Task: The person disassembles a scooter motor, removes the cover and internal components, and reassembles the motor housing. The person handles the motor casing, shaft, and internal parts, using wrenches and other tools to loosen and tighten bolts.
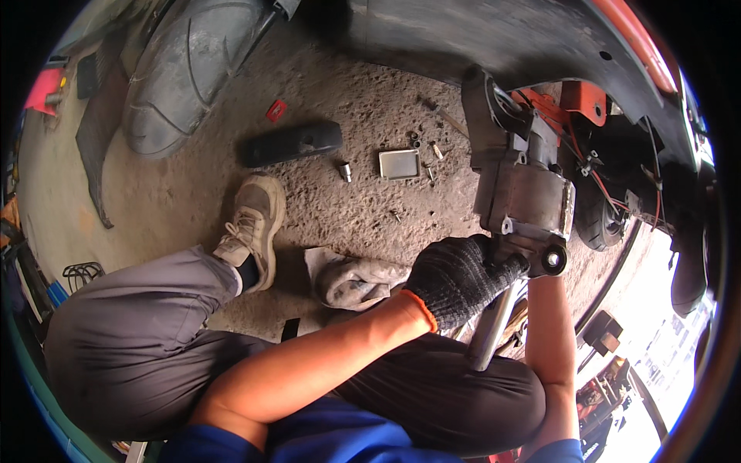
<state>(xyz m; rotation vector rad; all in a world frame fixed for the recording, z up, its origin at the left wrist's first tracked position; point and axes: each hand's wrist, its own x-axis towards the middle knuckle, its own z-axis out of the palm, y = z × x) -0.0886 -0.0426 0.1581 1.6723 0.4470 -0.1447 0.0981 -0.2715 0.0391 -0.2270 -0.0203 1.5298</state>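
My left hand [463,278], in a dark knit glove with an orange cuff, is closed around the lower end of a grey cast-metal engine case [521,197] beside its round bushing [553,259]. A metal tube [491,335] slants from below this hand down to my thigh. My right forearm reaches up behind the case's lower end; the right hand itself is hidden there. Above the case is the dark underside panel [428,35] of a scooter-like vehicle with red bodywork.
A folded rag [353,280], a black cover [292,144], a socket [345,172], a metal tray [399,165], small bolts [429,172] and a red piece [276,110] lie on the rough ground. Red cables [605,197] hang at right near a small wheel [599,220].
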